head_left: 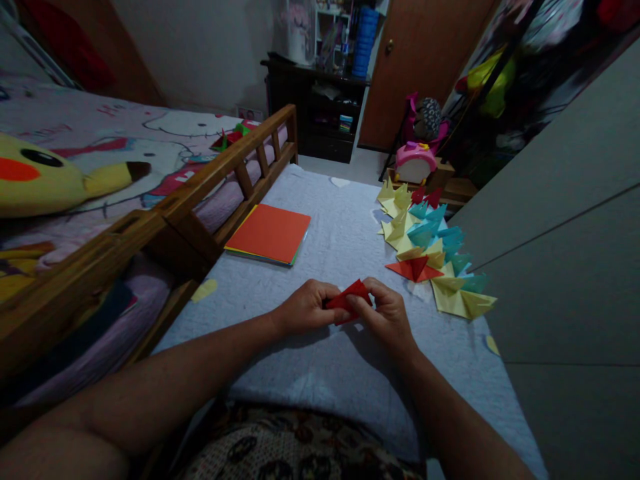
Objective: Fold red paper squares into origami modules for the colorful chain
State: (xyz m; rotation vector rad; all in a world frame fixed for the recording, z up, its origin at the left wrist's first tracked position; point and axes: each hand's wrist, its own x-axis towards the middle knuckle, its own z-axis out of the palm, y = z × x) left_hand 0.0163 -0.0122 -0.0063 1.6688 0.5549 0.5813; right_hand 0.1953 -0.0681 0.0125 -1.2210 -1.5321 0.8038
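Observation:
A small folded piece of red paper (350, 298) sits between both my hands just above the grey mattress sheet (330, 233). My left hand (305, 308) pinches its left side with closed fingers. My right hand (385, 310) grips its right side, fingers curled over the fold. A stack of square coloured paper (270, 233) with an orange-red sheet on top lies ahead to the left. To the right, several folded paper pieces in yellow, teal and red (430, 257) lie in a row along the sheet's edge.
A wooden bed rail (210, 180) runs along the left, with a patterned bedspread and a yellow plush toy (45, 177) behind it. A grey wall panel (565, 227) borders the right. A dark cabinet (320, 107), a door and toys stand at the far end.

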